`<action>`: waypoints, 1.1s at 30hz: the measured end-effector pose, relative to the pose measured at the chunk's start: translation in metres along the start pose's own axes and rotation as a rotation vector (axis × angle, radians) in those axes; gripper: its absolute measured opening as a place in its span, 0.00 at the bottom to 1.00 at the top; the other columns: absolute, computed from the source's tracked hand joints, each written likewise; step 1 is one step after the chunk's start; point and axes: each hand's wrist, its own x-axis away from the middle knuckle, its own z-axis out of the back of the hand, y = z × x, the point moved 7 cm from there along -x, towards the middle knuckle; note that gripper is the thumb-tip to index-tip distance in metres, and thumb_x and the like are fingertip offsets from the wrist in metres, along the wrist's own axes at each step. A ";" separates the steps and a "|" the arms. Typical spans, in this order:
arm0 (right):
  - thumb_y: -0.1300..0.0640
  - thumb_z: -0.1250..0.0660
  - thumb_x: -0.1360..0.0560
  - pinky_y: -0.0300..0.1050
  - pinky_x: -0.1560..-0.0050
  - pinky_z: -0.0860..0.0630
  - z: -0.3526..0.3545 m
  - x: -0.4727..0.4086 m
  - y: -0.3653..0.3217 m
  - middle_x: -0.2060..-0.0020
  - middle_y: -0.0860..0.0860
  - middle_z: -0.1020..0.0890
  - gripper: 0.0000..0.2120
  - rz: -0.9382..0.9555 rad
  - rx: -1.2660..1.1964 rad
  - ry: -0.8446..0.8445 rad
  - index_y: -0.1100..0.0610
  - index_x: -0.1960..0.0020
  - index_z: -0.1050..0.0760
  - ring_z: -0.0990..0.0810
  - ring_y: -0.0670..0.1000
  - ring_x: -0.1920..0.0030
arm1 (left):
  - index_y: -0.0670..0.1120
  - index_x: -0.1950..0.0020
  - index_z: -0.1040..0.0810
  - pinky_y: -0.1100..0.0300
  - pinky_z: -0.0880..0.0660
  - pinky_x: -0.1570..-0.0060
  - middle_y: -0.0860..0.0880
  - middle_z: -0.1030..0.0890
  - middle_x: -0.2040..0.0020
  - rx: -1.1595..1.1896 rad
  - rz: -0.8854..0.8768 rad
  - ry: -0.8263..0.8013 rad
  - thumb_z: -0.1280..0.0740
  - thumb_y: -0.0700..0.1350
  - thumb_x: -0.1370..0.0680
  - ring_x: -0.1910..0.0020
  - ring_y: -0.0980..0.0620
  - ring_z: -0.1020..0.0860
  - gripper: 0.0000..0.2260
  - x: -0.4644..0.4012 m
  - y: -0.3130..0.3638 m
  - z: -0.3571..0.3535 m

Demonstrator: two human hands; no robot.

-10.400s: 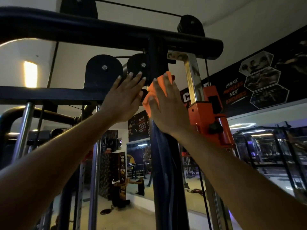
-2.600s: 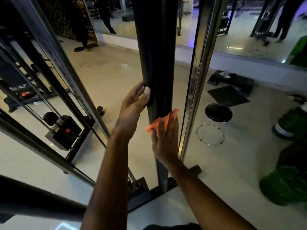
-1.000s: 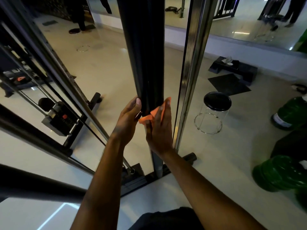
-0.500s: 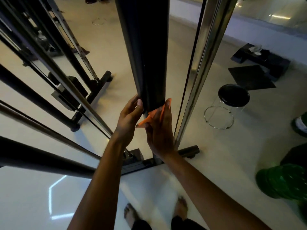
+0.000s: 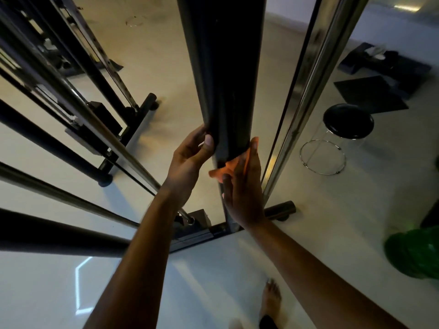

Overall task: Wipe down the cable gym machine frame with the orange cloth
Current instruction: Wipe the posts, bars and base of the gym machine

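The orange cloth is pressed flat against the lower part of the wide black upright post of the cable gym machine frame by the right hand, whose fingers are held straight and close together over the fabric; only a crumpled edge of cloth is seen beyond the thumb and palm. The left hand is set on the opposite edge of the same post, with the thumb laid against the front face and the other fingers reaching round behind it, so the post is lightly held rather than wiped there. Both hands are placed low on the post, a little above the black base rail on the pale glossy floor.

As a judgement, the wiping is at the bottom stretch of this upright: only the short length between the cloth and the base is left on it. Whether the upper length has been cleaned cannot be read from the dark surface. The polished chrome guide bar just beside the post, the base rail, and the slanted black tubes and perforated bars to the left are not being touched by the cloth and are presumably still to be done.

A round black stool is seen well apart on the right.
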 end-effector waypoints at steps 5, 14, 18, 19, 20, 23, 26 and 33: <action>0.46 0.43 0.12 0.60 0.19 0.34 -0.004 -0.006 0.000 0.14 0.56 0.56 0.40 0.016 0.055 0.162 0.41 0.14 0.70 0.43 0.64 0.15 | 0.44 0.17 0.33 0.42 0.29 0.24 0.45 0.24 0.24 -0.047 -0.079 -0.072 0.37 0.53 0.16 0.23 0.47 0.27 0.28 -0.008 -0.022 0.003; 0.41 0.49 0.10 0.58 0.17 0.39 -0.044 0.061 0.053 0.13 0.55 0.63 0.33 0.091 0.084 -0.035 0.44 0.13 0.66 0.51 0.58 0.13 | 0.46 0.23 0.26 0.41 0.31 0.22 0.48 0.19 0.29 0.026 -0.051 -0.001 0.40 0.54 0.14 0.27 0.48 0.23 0.22 -0.009 -0.081 0.002; 0.47 0.42 0.10 0.60 0.19 0.34 -0.027 0.026 0.032 0.13 0.53 0.62 0.33 0.100 0.071 0.115 0.55 0.14 0.55 0.47 0.62 0.13 | 0.44 0.22 0.27 0.38 0.32 0.22 0.43 0.21 0.27 0.043 -0.057 -0.015 0.43 0.59 0.12 0.27 0.42 0.23 0.25 -0.015 -0.093 -0.006; 0.48 0.41 0.10 0.57 0.19 0.34 -0.025 0.022 0.030 0.13 0.53 0.61 0.32 0.118 0.079 0.161 0.56 0.14 0.53 0.47 0.61 0.13 | 0.43 0.22 0.28 0.38 0.32 0.22 0.42 0.21 0.27 0.051 -0.085 -0.007 0.42 0.61 0.12 0.27 0.42 0.23 0.27 -0.017 -0.096 -0.006; 0.48 0.41 0.10 0.56 0.19 0.34 -0.027 0.024 0.032 0.13 0.53 0.61 0.32 0.139 0.084 0.183 0.56 0.14 0.53 0.47 0.61 0.13 | 0.44 0.23 0.28 0.39 0.31 0.23 0.43 0.21 0.27 0.049 -0.109 0.010 0.42 0.62 0.13 0.28 0.43 0.22 0.27 -0.020 -0.099 -0.006; 0.48 0.42 0.10 0.61 0.19 0.33 -0.054 0.072 0.066 0.12 0.54 0.61 0.33 0.191 0.164 0.103 0.54 0.12 0.54 0.49 0.60 0.12 | 0.48 0.25 0.26 0.41 0.29 0.25 0.47 0.19 0.29 0.037 -0.189 0.049 0.41 0.63 0.14 0.31 0.45 0.21 0.25 -0.023 -0.108 -0.006; 0.49 0.41 0.10 0.64 0.26 0.24 -0.078 0.121 0.102 0.12 0.55 0.59 0.34 0.215 0.142 0.029 0.54 0.11 0.55 0.48 0.59 0.13 | 0.49 0.26 0.25 0.44 0.26 0.28 0.48 0.19 0.31 0.025 -0.295 0.062 0.39 0.64 0.15 0.32 0.44 0.21 0.25 -0.020 -0.119 -0.010; 0.48 0.44 0.10 0.59 0.19 0.35 -0.052 0.071 0.066 0.12 0.52 0.58 0.33 0.291 0.073 0.267 0.54 0.11 0.55 0.48 0.58 0.13 | 0.55 0.19 0.30 0.47 0.30 0.24 0.55 0.21 0.26 -0.033 -0.385 0.046 0.32 0.66 0.21 0.29 0.50 0.22 0.33 -0.030 -0.137 -0.007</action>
